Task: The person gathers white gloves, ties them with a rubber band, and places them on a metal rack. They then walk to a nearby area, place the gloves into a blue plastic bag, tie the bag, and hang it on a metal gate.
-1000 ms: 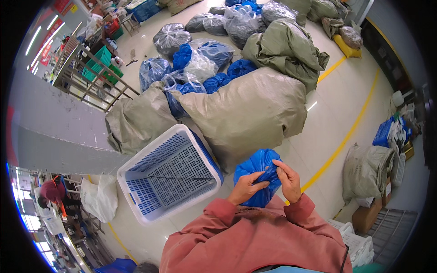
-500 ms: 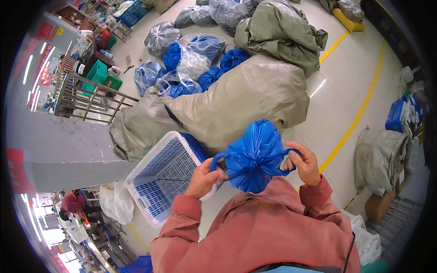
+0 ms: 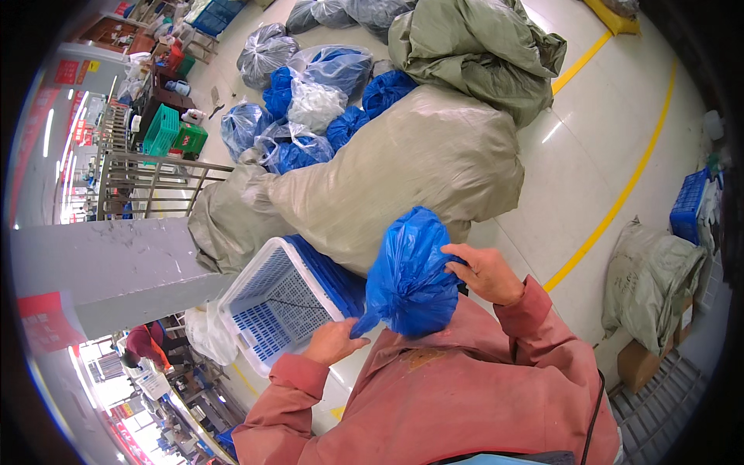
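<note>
A full blue plastic bag (image 3: 409, 267) hangs in front of my chest, its gathered side turned toward me. My left hand (image 3: 335, 341) is closed on one twisted handle at the bag's lower left. At the upper right, my right hand (image 3: 490, 273) pinches the bag's plastic between thumb and fingers. Just left of the bag stands a white and blue plastic basket (image 3: 242, 335), tilted in view, with a dark cord-like line inside. Its far side is partly covered by blue material.
Large beige woven sacks (image 3: 411, 167) lie ahead, with a folded olive sack (image 3: 480, 58) beyond. Several blue and clear bags (image 3: 318, 105) are heaped behind. A grey pillar (image 3: 116, 260) and metal railing (image 3: 155, 182) are left. Another sack (image 3: 651, 279) is right. A person (image 3: 147, 345) is far left.
The bag has turned and shifted slightly left. My left hand has pulled its handle down and left; my right hand has moved left, onto the bag's upper side.
</note>
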### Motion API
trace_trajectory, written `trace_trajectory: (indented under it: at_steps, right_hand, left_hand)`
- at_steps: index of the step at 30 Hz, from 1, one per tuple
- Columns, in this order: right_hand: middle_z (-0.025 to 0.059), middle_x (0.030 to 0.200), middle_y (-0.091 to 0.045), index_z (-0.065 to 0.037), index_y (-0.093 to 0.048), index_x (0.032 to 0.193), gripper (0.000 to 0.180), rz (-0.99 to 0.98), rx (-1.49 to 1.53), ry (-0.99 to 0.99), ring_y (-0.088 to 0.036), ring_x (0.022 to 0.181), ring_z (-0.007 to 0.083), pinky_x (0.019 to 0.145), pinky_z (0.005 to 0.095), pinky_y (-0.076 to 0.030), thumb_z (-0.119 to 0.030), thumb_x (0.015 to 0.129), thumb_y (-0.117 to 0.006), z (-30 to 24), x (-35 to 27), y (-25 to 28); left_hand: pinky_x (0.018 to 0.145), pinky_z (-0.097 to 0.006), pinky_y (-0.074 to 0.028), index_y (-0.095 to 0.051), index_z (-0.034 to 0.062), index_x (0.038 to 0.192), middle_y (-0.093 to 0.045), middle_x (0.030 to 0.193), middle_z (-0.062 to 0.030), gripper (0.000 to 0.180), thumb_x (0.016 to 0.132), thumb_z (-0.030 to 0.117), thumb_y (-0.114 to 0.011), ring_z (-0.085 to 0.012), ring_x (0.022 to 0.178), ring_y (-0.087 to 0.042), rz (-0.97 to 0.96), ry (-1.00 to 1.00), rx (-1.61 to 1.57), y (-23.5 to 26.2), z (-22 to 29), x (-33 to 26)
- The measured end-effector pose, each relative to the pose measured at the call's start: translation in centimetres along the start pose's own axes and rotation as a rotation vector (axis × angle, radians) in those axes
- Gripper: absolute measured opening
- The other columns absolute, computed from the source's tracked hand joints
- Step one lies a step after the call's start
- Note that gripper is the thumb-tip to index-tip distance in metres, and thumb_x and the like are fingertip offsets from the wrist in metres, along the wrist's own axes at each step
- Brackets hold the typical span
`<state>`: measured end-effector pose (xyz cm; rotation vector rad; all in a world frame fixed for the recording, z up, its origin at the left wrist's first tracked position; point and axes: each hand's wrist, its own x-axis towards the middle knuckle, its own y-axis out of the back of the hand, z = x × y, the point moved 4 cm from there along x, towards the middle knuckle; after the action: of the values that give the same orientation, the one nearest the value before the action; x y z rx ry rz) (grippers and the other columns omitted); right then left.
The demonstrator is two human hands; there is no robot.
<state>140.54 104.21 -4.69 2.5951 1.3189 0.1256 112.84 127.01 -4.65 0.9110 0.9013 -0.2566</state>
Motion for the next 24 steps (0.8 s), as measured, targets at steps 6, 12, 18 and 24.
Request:
trace_trajectory:
  at_steps: [6,12,18,24]
  right_hand:
    - [0.0174,0.084,-0.069,-0.007,-0.069,0.104,0.015,-0.129,-0.281,-0.078,-0.067,0.074,0.0365,0.064,0.0407,-0.054,-0.014,0.092,-0.07,3.6,-0.2,1.4]
    - [0.0162,0.083,-0.068,-0.007,-0.068,0.092,0.009,-0.558,-0.154,0.129,-0.067,0.075,0.0379,0.064,0.0451,-0.053,-0.015,0.089,-0.068,1.9,-1.9,-0.7]
    - [0.0199,0.083,-0.067,-0.002,-0.064,0.087,0.007,-0.773,0.233,0.278,-0.066,0.078,0.0407,0.066,0.0468,-0.052,-0.008,0.083,-0.065,-1.0,-1.2,-2.7]
    - [0.0136,0.098,-0.066,-0.006,-0.066,0.098,0.016,-0.494,-0.031,0.414,-0.065,0.091,0.037,0.071,0.0452,-0.054,-0.009,0.082,-0.066,-0.1,0.4,-1.4]
  left_hand:
    - [0.056,-0.028,-0.043,-0.073,0.0099,0.094,-0.063,0.068,0.001,0.031,0.098,0.039,-0.065,-0.0094,0.057,-0.051,-0.561,0.169,-0.633,-1.2,1.9,1.5]
    - [0.073,-0.026,-0.049,-0.058,0.0018,0.136,-0.067,0.125,-0.0094,0.044,0.094,0.008,-0.067,-0.0127,0.091,-0.063,-0.196,0.018,-1.667,-0.1,8.5,3.8]
    - [0.109,-0.03,-0.039,-0.05,0.005,0.147,-0.057,0.141,-0.0022,0.063,0.087,0.004,-0.068,-0.0117,0.127,-0.049,-0.486,-0.178,-1.24,-1.6,12.6,5.2]
    - [0.089,-0.03,-0.05,-0.067,0.0057,0.122,-0.07,0.109,-0.0017,0.034,0.089,0.013,-0.072,-0.0116,0.098,-0.061,-0.434,-0.148,-0.902,-1.3,13.7,6.1]
